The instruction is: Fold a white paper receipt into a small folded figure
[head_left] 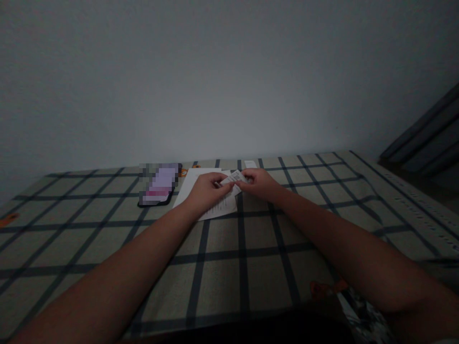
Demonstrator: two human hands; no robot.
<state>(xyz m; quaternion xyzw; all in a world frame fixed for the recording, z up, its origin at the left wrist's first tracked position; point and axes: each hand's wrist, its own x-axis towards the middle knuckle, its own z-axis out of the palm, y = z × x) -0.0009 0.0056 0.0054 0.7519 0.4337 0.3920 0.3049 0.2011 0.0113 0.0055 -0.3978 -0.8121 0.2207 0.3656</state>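
Observation:
Both my arms reach forward over a checked cloth [251, 267]. My left hand [206, 190] and my right hand [261, 183] meet over a white sheet of paper [195, 184] and pinch a small printed paper slip [234, 178] between their fingertips. The slip is held just above the sheet. Fingers of both hands are curled closed on the slip.
A phone [160, 184] with a lit screen lies on the cloth just left of the paper. A small white scrap [250, 164] lies beyond my hands. A plain wall rises behind. Dark slanted boards [426, 138] stand at the right. Crumpled material [355, 306] lies near my right forearm.

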